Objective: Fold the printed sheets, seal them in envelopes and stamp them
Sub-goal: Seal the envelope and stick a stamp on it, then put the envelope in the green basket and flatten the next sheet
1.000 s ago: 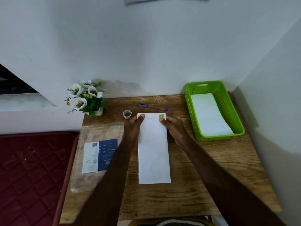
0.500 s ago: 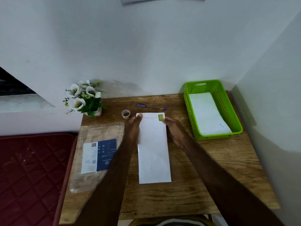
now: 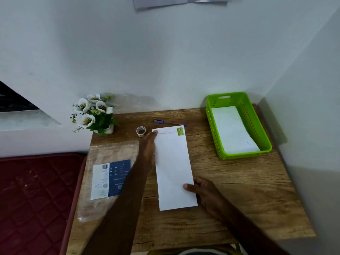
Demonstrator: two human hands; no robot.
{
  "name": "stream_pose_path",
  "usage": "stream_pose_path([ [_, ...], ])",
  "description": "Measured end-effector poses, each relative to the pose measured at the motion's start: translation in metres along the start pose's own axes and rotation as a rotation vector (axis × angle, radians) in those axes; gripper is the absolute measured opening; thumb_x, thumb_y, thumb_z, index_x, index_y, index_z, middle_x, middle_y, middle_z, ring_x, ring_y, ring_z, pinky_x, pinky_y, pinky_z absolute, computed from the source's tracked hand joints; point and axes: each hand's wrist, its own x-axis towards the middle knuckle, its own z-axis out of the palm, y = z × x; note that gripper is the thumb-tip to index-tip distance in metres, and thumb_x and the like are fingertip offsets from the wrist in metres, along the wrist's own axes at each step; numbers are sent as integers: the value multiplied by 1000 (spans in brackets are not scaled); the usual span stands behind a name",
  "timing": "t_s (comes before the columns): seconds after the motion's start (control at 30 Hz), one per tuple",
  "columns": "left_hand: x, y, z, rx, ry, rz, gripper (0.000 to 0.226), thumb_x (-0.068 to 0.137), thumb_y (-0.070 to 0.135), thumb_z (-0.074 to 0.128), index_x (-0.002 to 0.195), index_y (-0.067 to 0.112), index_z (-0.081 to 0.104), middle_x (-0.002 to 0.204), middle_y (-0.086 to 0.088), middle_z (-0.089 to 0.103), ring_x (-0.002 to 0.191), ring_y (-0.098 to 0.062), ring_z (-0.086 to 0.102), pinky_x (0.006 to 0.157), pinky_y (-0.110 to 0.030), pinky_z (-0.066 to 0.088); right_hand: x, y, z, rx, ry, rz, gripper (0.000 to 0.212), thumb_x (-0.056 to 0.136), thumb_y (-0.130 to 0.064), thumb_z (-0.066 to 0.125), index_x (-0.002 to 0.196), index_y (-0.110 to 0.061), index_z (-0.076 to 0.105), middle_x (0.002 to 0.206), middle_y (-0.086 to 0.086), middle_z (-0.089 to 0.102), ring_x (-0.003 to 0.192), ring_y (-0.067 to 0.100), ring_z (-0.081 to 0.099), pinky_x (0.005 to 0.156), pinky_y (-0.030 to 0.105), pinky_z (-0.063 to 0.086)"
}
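Now wooden table (image 3: 239, 190) in white-walled corner; left hand (image 3: 149, 146) flat, right hand (image 3: 204, 190) pinching envelope (image 3: 173, 166).

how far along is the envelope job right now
Done: the envelope on the table carries a green stamp; the green basket holds earlier white pieces. In hand: left hand and right hand grip it. Left: probably moving it to the basket.

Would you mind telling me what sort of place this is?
Probably a small home desk in a room corner, not an office: a wooden table against white walls, a flower pot for decoration, and what looks like a red mattress beside it. A green basket holds papers.
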Motion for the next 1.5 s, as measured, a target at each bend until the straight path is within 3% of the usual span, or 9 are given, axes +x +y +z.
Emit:
stream_pose_path([
  [0.13,3,-1,3,36,40,-29,23,101,35,58,116,20,66,112,-6,75,104,-28,71,100,-48,53,-1,15,5,54,53,-39,32,94,-10,68,126,-8,67,117,11,75,108,30,72,93,43,59],
  [0.3,2,-2,3,51,46,-27,27,102,40,56,121,23,64,113,-3,74,104,-25,71,99,-51,54,-7,7,9,1,148,-89,24,93,-17,70,117,-17,72,113,4,77,101,22,75,91,41,60],
  [0.5,-5,6,3,54,-11,60,31,108,37,43,117,20,68,103,-3,79,91,-20,76,65,-32,58,-40,-50,6,-93,453,-392,9,90,-18,75,96,-23,79,95,-4,80,86,17,75,70,29,59],
  [0.67,-8,0,-4,134,-58,77,36,110,36,37,123,17,64,106,-5,78,94,-26,75,66,-32,59,-87,-127,3,-142,717,-772,27,95,-13,70,121,-17,70,95,-21,76,83,-10,70,70,8,53],
  [0.83,-9,-10,-7,185,-82,34,34,110,34,39,120,17,67,102,-6,78,88,-25,71,70,-35,57,-100,-162,-18,-330,1016,-1070,31,101,-18,61,131,-13,69,124,-1,71,114,3,67,101,22,51],
  [0.93,-8,-13,-10,195,-91,22,34,110,32,38,120,15,66,103,-7,78,90,-26,72,73,-36,58,-88,-159,-33,-589,1111,-1201,34,102,-9,56,134,-13,67,129,2,69,117,14,67,102,29,50],
  [1.23,-3,-17,-10,188,-80,-2,33,109,32,40,119,15,66,102,-8,78,90,-26,72,77,-38,58,-4,-106,-69,-1497,1016,-757,51,68,17,70,117,5,69,118,26,70,91,44,72,68,50,61],
  [1.33,-3,-16,-9,178,-68,-3,33,109,32,40,118,15,66,101,-8,78,88,-24,72,75,-35,59,5,-101,-65,-1567,994,-642,54,59,16,79,112,8,71,113,28,71,88,44,72,64,51,59],
  [1.5,-3,-18,-9,179,-75,-7,33,109,32,40,117,15,66,102,-8,78,85,-21,73,74,-34,59,26,-100,-68,-1557,882,-567,45,80,2,64,125,9,64,126,29,66,113,42,67,77,56,57],
])
